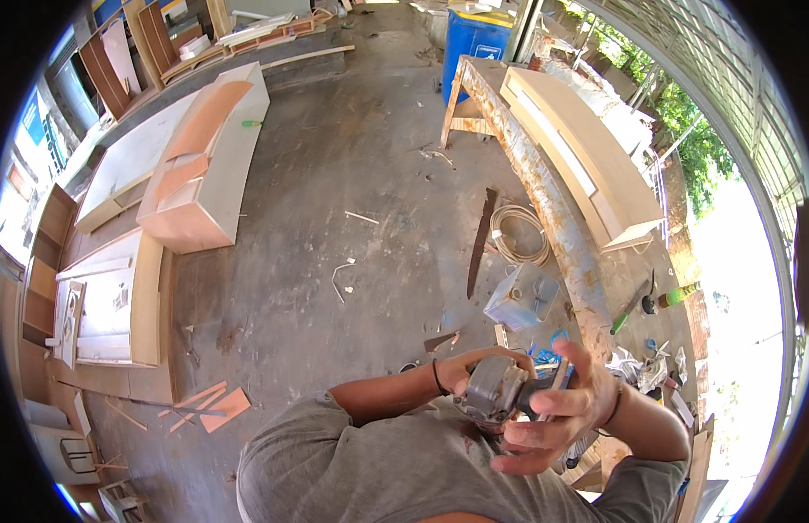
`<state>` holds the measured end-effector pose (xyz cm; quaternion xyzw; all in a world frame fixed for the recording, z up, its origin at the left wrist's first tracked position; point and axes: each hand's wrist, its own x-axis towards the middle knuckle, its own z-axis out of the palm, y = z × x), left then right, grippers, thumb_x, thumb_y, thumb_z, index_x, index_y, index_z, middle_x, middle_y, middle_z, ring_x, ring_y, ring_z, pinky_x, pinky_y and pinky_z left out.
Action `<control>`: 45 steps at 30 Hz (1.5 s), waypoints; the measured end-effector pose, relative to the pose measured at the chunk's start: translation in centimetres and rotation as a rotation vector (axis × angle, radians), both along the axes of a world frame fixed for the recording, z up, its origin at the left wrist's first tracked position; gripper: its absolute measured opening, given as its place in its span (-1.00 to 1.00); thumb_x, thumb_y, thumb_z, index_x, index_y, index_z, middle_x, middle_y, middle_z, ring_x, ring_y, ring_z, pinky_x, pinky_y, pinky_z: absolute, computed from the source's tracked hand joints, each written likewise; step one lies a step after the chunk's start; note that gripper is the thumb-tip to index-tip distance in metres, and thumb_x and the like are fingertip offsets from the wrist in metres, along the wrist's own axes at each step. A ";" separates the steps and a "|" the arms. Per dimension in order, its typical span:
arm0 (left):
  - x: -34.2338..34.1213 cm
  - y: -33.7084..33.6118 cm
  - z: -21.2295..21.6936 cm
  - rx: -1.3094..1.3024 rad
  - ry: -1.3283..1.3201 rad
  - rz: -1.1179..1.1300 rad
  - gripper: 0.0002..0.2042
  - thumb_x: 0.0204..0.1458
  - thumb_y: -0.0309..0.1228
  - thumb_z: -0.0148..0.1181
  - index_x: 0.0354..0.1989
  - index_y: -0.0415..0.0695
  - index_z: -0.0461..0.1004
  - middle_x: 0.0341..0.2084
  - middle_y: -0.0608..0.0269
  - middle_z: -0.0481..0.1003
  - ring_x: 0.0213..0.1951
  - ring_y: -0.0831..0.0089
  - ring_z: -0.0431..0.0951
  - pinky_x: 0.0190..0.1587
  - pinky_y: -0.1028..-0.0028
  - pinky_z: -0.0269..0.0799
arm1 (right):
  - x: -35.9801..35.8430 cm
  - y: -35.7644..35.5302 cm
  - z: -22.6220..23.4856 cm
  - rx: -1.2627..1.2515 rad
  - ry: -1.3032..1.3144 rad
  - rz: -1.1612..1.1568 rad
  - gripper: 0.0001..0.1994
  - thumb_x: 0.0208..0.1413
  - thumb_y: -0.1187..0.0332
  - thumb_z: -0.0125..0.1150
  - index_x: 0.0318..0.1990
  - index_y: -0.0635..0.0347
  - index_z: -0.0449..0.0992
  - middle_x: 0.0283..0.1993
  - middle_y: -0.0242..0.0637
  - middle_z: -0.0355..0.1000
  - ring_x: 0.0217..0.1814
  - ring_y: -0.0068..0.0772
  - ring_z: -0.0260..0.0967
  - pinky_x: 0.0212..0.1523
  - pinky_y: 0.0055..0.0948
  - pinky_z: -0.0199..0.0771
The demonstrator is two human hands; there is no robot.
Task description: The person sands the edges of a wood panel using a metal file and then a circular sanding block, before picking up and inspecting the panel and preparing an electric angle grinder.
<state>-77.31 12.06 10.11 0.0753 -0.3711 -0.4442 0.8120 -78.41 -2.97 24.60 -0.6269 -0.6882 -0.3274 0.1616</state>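
Close to my chest, my left hand (464,370) is wrapped round a grey metal power tool that looks like an angle grinder (492,390). A thin disc (563,373), seen nearly edge-on, sits at the tool's right end, past a dark collar. My right hand (568,410) has its fingers curled about that disc, some in front and some behind its edge. The tool's lower part is hidden by my right fingers and grey shirt. Just beyond my hands, a clear-bluish plastic container (520,298) stands on the floor.
A rusty stained plank bench (544,183) runs along the right, with a long wooden box (588,148) beside it. A coiled hose (520,235) and a dark saw-like blade (481,244) lie near it. Cabinets (195,200) stand left; a blue bin (476,52) is at the back.
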 end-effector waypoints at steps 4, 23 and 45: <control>-0.1 -0.3 0.4 0.150 -0.020 0.000 -0.09 -0.60 0.02 0.55 -0.03 -0.34 0.36 -0.13 0.10 0.44 -0.08 0.38 0.49 -0.04 0.45 0.36 | 0.5 -0.3 0.1 -0.008 -0.047 -0.008 -0.61 -0.19 0.31 0.28 -0.16 -0.36 0.34 -0.09 -0.70 0.22 0.02 -0.52 0.20 -0.18 -0.20 0.31; -2.1 1.6 2.5 0.296 -0.226 0.138 -0.07 -0.51 0.09 0.49 0.01 -0.36 0.33 -0.19 0.16 0.45 -0.14 0.45 0.47 -0.07 0.47 0.33 | -3.0 0.0 -2.2 0.285 0.255 -0.055 -0.62 -0.44 0.35 0.26 -0.46 -0.54 0.33 -0.25 -0.61 0.12 -0.24 -0.43 0.12 -0.57 -0.52 0.05; -1.6 1.3 2.6 0.391 -0.035 0.205 -0.20 -0.38 0.05 0.37 -0.01 -0.33 0.35 -0.18 0.13 0.46 -0.13 0.38 0.48 -0.04 0.39 0.34 | -2.2 -0.9 -3.0 0.296 0.468 -0.066 -0.68 -0.27 0.25 0.32 -0.24 -0.18 0.48 -0.06 -0.25 0.24 -0.13 -0.09 0.25 -0.32 -0.25 0.31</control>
